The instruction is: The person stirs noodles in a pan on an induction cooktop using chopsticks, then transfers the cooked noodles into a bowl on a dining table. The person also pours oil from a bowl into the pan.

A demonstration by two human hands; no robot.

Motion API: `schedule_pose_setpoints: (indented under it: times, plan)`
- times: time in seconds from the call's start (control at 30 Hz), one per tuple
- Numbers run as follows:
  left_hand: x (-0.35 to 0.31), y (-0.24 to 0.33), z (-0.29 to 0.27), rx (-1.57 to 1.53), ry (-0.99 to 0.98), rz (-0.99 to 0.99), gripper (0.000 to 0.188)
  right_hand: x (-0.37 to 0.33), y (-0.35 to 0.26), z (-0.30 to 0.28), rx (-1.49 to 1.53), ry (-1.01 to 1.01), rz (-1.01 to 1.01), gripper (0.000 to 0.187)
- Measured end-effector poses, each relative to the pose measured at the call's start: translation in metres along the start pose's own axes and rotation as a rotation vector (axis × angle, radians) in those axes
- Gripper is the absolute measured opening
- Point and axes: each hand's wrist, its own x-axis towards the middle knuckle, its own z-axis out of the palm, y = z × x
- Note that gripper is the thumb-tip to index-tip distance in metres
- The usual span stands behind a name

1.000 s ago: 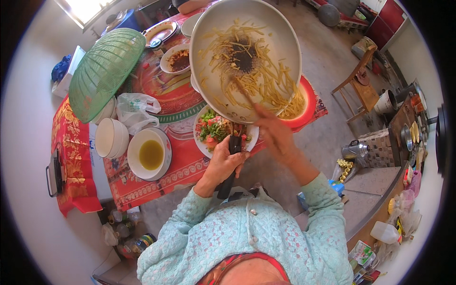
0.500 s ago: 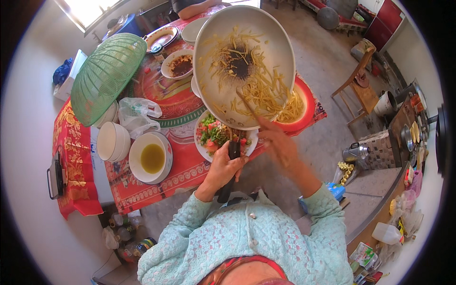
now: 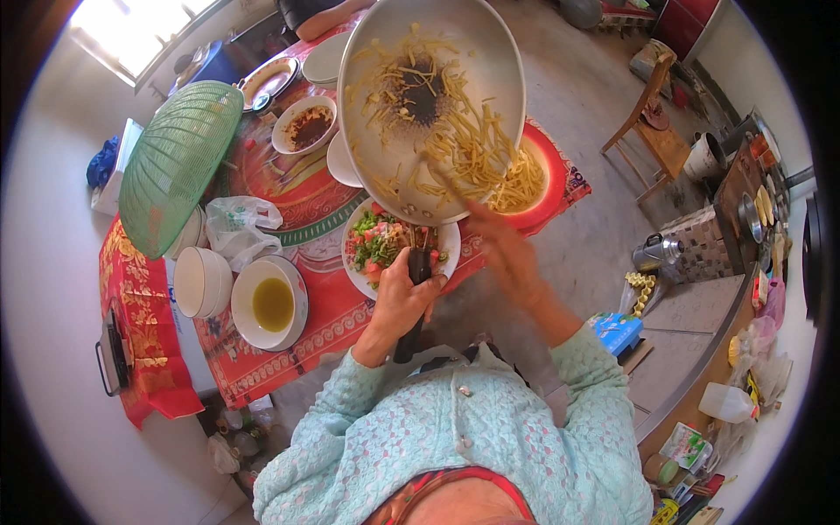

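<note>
My left hand (image 3: 402, 302) is closed around the black handle of a frying pan (image 3: 490, 52), which is tilted to the right over the table. Pale yellow shredded potato strips (image 3: 477, 144) lie in it, mostly on its lower right side. My right hand (image 3: 509, 258), a little blurred, grips a brown wooden spatula (image 3: 450, 184) whose tip is among the strips. Under the pan's right rim, a plate with a red-orange border (image 3: 558, 166) holds more strips. Partly covered by the pan and my left hand is a white plate (image 3: 353, 273) of chopped red and green vegetables.
On the red-patterned table stand a bowl of yellowish liquid (image 3: 249, 328), stacked white bowls (image 3: 188, 284), a plastic bag (image 3: 236, 219), a bowl of dark sauce (image 3: 325, 109) and a green mesh food cover (image 3: 179, 157). A person's arm (image 3: 328, 19) rests at the far edge. Right stands a wooden chair (image 3: 661, 144).
The whole view has shifted slightly; the pan sits a little farther up and left in it. My right hand and the spatula have stayed at the pan's lower right rim.
</note>
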Motion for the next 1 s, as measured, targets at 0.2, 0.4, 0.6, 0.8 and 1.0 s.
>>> schedule_pose_setpoints:
  times: [0.2, 0.4, 0.6, 0.8, 1.0]
  plan:
    - [-0.001, 0.008, 0.004, 0.083, -0.025, -0.024, 0.02, -0.005, 0.018, -0.006, 0.073, 0.083, -0.041, 0.021]
    - [-0.002, 0.012, 0.004, 0.067, -0.032, -0.078, 0.02, 0.008, 0.024, -0.013, -0.138, 0.033, -0.092, 0.024]
    - [-0.01, 0.01, 0.001, -0.083, -0.101, -0.066, 0.02, 0.006, 0.017, 0.004, -0.252, -0.026, -0.221, 0.023]
    - [-0.016, 0.007, 0.002, -0.153, -0.074, -0.057, 0.022, 0.039, -0.008, 0.007, -0.26, -0.114, -0.417, 0.023]
    - [-0.024, 0.009, -0.002, -0.103, -0.069, -0.047, 0.021, 0.077, 0.011, -0.012, -0.271, -0.087, -0.215, 0.017]
